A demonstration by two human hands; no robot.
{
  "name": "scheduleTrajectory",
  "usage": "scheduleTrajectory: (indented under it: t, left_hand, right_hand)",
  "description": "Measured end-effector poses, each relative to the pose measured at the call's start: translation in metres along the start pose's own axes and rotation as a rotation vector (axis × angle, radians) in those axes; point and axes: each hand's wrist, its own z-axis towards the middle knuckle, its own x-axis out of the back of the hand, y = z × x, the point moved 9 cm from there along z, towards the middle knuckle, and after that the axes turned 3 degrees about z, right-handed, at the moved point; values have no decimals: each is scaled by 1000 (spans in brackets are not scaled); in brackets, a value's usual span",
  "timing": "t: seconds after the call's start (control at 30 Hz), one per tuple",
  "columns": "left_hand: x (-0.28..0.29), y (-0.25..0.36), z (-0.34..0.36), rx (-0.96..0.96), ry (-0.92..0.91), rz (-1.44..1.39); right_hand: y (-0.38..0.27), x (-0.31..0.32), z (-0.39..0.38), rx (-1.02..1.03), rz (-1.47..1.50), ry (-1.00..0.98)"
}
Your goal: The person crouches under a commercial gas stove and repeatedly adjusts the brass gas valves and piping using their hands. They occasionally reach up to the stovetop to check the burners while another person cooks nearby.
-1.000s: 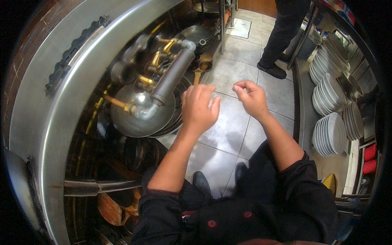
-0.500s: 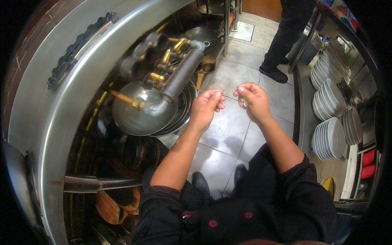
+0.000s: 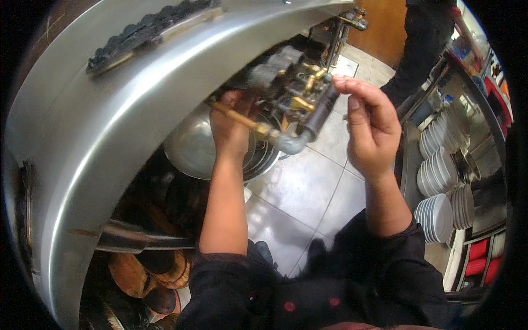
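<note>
My left hand (image 3: 234, 124) reaches under the stove's front edge, behind a copper-coloured pipe (image 3: 236, 116) with a brass fitting. Its fingers are blurred and partly hidden, so what they hold does not show. My right hand (image 3: 375, 124) is raised beside the end of a dark gas pipe (image 3: 320, 114) carrying brass valves (image 3: 301, 104). The index fingertip overlaps the pipe's end; I cannot tell whether it touches. Thumb and index finger are apart, while the other fingers are partly hidden. Behind my left wrist is a round metal pan (image 3: 192, 144).
A curved steel stove front (image 3: 104, 126) runs along the left. Stacked white plates (image 3: 434, 218) fill the shelving at right. Beyond stands another person's dark-clad leg (image 3: 415, 52). Brown pans (image 3: 130, 275) lie low at the left, beside the tiled floor (image 3: 297, 187).
My hands have separated from close together over the floor. The left has gone under the stove edge behind the pipe; the right has risen to the gas pipe's end. The view has shifted.
</note>
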Motion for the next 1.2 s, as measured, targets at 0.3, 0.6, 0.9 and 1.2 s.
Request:
scheduleTrajectory:
  t: [0.3,0.6,0.9,1.2]
  left_hand:
    - [-34,38,-3,-176,-55,199]
    - [-29,27,-1,17,-10,-53]
    - [-2,22,21,38,-335,-635]
    - [-19,6,19,42,-387,-739]
  right_hand:
    - [14,-27,-23,54,-73,64]
    - [16,-30,-25,56,-80,56]
    - [13,-30,-25,49,-81,63]
    - [14,-33,-26,48,-54,59]
